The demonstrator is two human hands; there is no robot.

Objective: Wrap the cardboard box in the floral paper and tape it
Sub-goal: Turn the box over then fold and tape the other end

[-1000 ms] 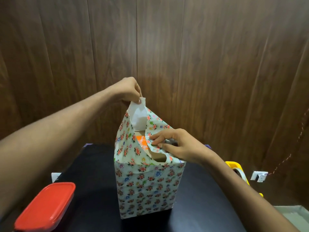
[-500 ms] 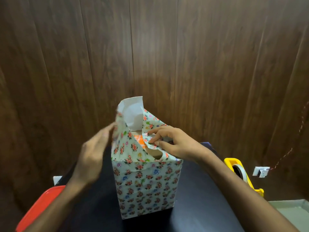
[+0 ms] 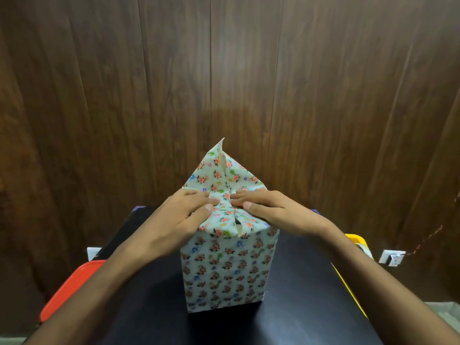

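Both hands lie flat and open: left hand (image 3: 185,215) and right hand (image 3: 270,209) press floral paper (image 3: 224,185) onto the box (image 3: 226,270), mid-table (image 3: 298,307), far flap upright

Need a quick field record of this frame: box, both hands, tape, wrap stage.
box: upright on black table, covered in floral paper
left hand: flat, pressing top fold
right hand: flat, pressing top fold
far flap: standing up, unfolded
tape dispenser: yellow, table's right edge, untouched
red lid: left edge
stage: top end partly folded, no tape seen
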